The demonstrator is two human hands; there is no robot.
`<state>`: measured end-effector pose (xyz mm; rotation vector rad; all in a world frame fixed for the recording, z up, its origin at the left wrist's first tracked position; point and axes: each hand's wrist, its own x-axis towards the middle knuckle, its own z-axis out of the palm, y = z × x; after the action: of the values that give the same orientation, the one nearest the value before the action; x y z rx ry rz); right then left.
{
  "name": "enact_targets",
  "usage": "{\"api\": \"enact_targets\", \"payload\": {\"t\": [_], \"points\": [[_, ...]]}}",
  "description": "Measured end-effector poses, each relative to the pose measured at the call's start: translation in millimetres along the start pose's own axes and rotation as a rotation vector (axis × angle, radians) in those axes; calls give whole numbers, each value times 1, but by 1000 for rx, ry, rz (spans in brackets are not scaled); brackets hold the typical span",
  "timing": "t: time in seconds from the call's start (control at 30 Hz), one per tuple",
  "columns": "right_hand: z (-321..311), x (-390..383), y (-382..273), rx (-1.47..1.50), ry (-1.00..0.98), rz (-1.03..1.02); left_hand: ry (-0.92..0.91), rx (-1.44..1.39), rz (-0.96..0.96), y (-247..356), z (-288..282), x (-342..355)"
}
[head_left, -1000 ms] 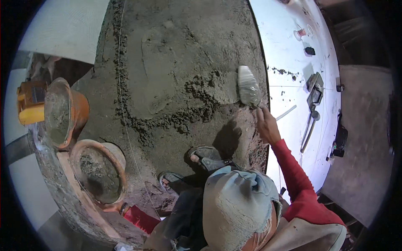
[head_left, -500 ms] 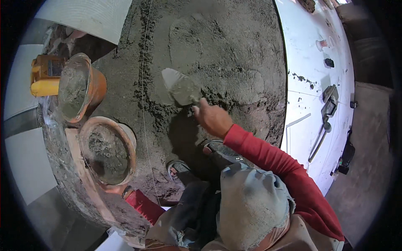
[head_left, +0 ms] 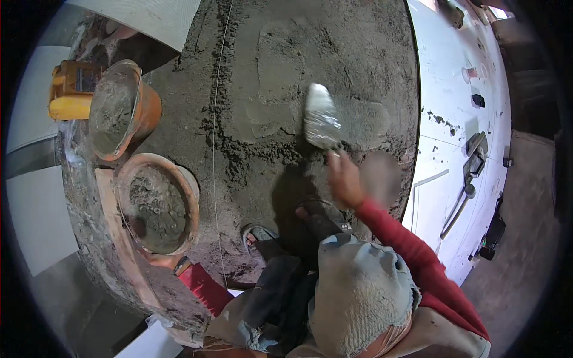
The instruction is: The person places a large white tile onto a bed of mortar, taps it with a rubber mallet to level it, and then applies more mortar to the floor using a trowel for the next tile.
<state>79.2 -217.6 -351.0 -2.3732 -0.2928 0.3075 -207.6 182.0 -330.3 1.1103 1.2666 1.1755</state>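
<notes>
My right hand (head_left: 346,182) is closed round the handle of a trowel (head_left: 322,122). Its pale blade, blurred by motion, is over wet grey mortar (head_left: 277,122) spread on the floor. At the lower left, my left hand (head_left: 162,260) holds the near side of an orange bucket (head_left: 194,206); its fingers are mostly hidden by the bucket. Grey mortar (head_left: 156,206) with a lumpy surface lies inside that bucket.
Another orange bucket (head_left: 149,113) holding grey mix stands farther off, beside a yellow container (head_left: 71,89). A taut string (head_left: 216,119) crosses the mortar bed. Right of it, a white surface (head_left: 441,173) bears a long-handled tool (head_left: 456,212). My sandalled foot (head_left: 256,234) is close by.
My right hand has swept the trowel rightward across the mortar, and the blade now points more directly away from me. My left hand stays at the bucket. The view has shifted slightly.
</notes>
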Motion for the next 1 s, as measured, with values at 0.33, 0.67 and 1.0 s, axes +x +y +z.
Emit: {"api": "enact_targets", "payload": {"t": [0.33, 0.67, 1.0], "points": [[-17, 23, -38, -305, -442, -6, 6, -97, -4, -4, -11, -3], [-94, 16, -97, -322, -371, -412, 123, -95, 61, 26, 26, -33], [82, 54, -265, -666, -604, -1203, 156, -406, -85, 41, 49, -38]]}}
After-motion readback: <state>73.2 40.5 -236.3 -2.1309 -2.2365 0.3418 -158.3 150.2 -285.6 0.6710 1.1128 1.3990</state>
